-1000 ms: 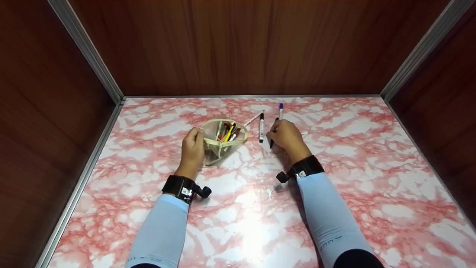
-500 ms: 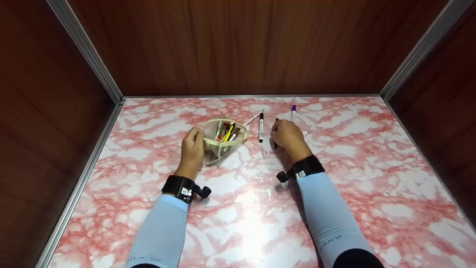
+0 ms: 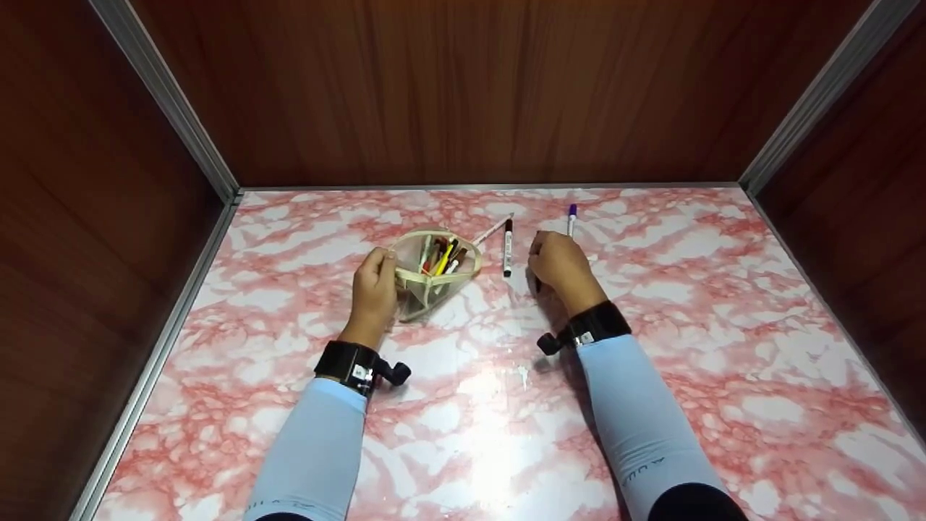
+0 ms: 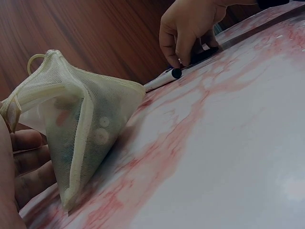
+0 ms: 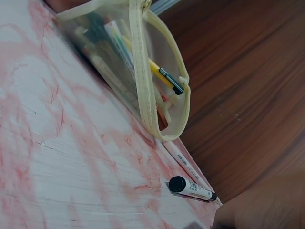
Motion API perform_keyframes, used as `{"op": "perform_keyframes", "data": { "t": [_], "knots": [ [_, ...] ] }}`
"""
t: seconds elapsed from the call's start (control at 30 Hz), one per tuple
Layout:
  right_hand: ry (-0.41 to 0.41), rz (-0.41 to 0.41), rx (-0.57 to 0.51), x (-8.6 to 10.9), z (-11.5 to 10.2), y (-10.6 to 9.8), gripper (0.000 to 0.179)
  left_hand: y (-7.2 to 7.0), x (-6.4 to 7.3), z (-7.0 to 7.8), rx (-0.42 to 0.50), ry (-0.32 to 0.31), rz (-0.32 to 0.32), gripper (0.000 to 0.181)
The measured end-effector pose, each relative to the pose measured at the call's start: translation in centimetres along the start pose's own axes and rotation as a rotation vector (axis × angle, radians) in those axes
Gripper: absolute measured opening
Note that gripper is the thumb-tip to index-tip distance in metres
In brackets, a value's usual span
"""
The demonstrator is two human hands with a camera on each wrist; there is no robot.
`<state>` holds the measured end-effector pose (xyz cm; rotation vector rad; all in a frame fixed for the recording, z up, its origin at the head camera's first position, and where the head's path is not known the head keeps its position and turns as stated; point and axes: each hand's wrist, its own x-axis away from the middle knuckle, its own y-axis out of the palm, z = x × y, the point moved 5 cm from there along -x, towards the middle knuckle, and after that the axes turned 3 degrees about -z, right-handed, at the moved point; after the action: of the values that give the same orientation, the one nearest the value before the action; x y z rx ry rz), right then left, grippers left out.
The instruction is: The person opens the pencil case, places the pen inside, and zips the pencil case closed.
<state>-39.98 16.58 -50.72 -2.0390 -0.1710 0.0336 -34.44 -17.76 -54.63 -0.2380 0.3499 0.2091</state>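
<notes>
My left hand [image 3: 374, 289] grips the rim of a pale cream mesh pencil pouch [image 3: 416, 281] at its left side. The pouch stands with its mouth open, and several pens and pencils show inside, among them a yellow pen [image 5: 159, 71] with a dark clip end. To the right, my right hand [image 3: 561, 260] pinches a black pen [image 3: 537, 284] at the table surface, with most of the pen hidden under the fingers. Between pouch and right hand lies a white marker [image 3: 508, 250] with black ends. Just beyond the right hand is a purple-capped pen [image 3: 572, 217], partly covered.
A thin pale pencil [image 3: 494, 228] lies slanted behind the pouch's right edge. The red-and-white marbled table [image 3: 448, 449] ends at a dark wood back wall [image 3: 463, 94], with similar walls at both sides.
My right hand has shifted slightly right with the black pen, and the purple-capped pen has moved right too. The left hand and pouch stay in place.
</notes>
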Motion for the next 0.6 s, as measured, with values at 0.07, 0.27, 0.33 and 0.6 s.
{"op": "perform_keyframes", "data": {
  "t": [0.07, 0.27, 0.33, 0.6],
  "knots": [
    [0.001, -0.001, -0.013, -0.09, 0.05, -0.03, 0.023, 0.02, 0.06, 0.07, 0.005, -0.004, 0.002, 0.029],
    [0.007, 0.024, -0.085, -0.46, 0.12, -0.09, 0.023, 0.02, 0.11, 0.22, 0.013, 0.004, -0.015, 0.031],
    [0.020, 0.045, -0.136, -0.54, 0.24, -0.14, 0.022, 0.01, 0.14, 0.33, 0.011, 0.010, -0.024, 0.031],
    [-0.005, 0.169, -0.385, -0.73, -0.06, -0.77, 0.018, -0.08, 0.05, 0.27, 0.015, 0.018, -0.014, 0.027]
  ]
}}
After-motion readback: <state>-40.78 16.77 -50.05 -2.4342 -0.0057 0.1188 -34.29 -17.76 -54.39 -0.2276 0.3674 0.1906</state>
